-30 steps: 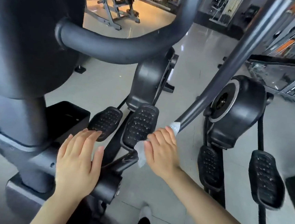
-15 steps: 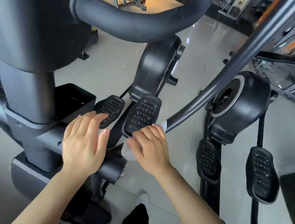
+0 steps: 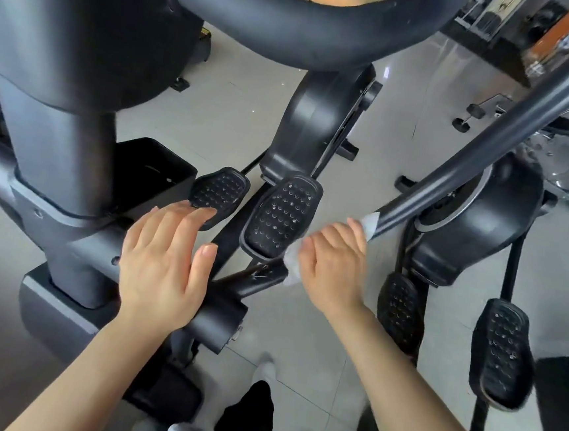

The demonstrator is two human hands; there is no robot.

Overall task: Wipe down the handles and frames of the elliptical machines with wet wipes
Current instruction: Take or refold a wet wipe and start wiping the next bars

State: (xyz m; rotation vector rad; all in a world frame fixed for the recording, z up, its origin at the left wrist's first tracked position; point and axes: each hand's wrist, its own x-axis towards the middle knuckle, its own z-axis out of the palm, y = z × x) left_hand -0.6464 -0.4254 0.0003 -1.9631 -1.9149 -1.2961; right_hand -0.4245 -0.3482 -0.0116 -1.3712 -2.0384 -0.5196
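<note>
My right hand (image 3: 335, 268) grips a white wet wipe (image 3: 369, 222) wrapped round the lower part of a dark slanted handle bar (image 3: 481, 150) of the elliptical machine. Bits of the wipe stick out above my fingers and below my palm at the left. My left hand (image 3: 165, 260) lies flat with straight fingers on the grey lower frame arm (image 3: 219, 316) beside the upright column (image 3: 60, 168). A thick curved black handle (image 3: 292, 27) arches overhead.
Two studded black pedals (image 3: 283, 215) sit just beyond my hands, and a second machine's pedals (image 3: 501, 354) and flywheel housing (image 3: 481, 225) stand at the right. Pale tiled floor (image 3: 216, 113) lies between the machines. My feet show at the bottom.
My right hand slid the wipe down the slanted bar toward the joint and has now moved back up a little. My left hand stayed flat on the frame. The view shifted downward.
</note>
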